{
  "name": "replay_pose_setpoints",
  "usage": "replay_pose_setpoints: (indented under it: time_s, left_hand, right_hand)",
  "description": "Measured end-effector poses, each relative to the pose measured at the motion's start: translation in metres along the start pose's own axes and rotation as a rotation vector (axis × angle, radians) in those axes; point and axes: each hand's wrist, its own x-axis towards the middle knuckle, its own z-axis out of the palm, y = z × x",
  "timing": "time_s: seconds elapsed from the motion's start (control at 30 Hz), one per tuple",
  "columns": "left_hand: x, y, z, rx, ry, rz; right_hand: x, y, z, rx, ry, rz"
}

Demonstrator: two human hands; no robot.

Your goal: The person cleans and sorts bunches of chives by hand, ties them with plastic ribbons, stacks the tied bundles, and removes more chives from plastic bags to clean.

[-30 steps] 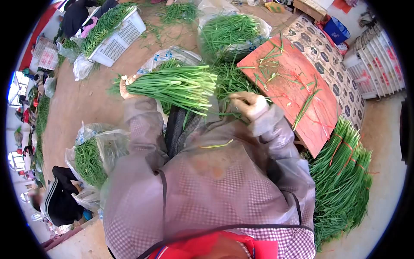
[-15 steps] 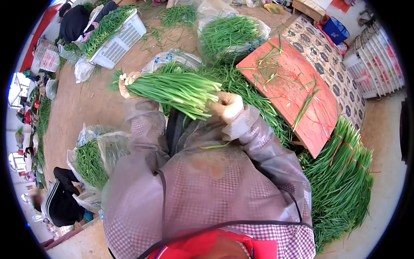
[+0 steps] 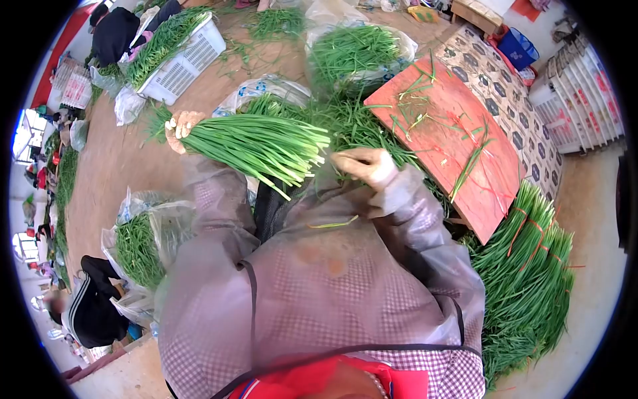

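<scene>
A bunch of long green stalks (image 3: 256, 143) lies across the front of my body, its pale cut ends to the right. Around its leafy end at the left, my left hand (image 3: 182, 130) is closed. My right hand (image 3: 362, 166) is a little right of the pale ends and apart from them, with its fingers pressed together; whether they pinch anything small is hidden. Loose stalks (image 3: 372, 133) are heaped behind the right hand. A single yellowish leaf (image 3: 332, 224) rests on my clear smock.
A red board (image 3: 458, 146) with scattered stalks and red ties is at the right, above tied bundles (image 3: 525, 292). Bags of stalks (image 3: 355, 53) (image 3: 139, 249) and a white crate (image 3: 186, 60) stand around. Two other people (image 3: 119, 36) (image 3: 96, 302) are at the left.
The bunch and my left hand have moved slightly left. My right hand has come away from the pale ends, to the right, and the stalks' ends are more spread.
</scene>
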Motion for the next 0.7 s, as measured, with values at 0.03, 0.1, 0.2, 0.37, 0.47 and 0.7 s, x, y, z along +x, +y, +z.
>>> replay_pose_setpoints:
  time_s: [0.03,0.1,0.2,0.37,0.47,0.7]
  left_hand:
    - [0.002,-0.001,0.001,0.012,-0.002,-0.006]
    - [0.005,-0.005,0.003,0.020,-0.003,-0.008]
    - [0.006,-0.011,0.007,0.013,0.024,0.019]
    - [0.002,-0.007,0.008,-0.039,0.131,0.127]
    - [-0.002,0.003,0.006,-0.014,0.148,0.138]
    - [0.000,0.003,-0.019,0.077,-0.043,0.085]
  right_hand:
    - [0.004,-0.007,0.014,0.090,0.022,-0.005]
    - [0.011,-0.008,0.031,0.353,0.086,0.131]
    - [0.016,0.004,0.034,0.501,0.109,0.189]
    - [-0.002,0.007,-0.005,0.361,0.136,0.178]
    - [-0.014,0.038,-0.055,-0.558,0.229,0.277]
    - [-0.006,0.021,-0.014,0.036,-0.007,-0.009]
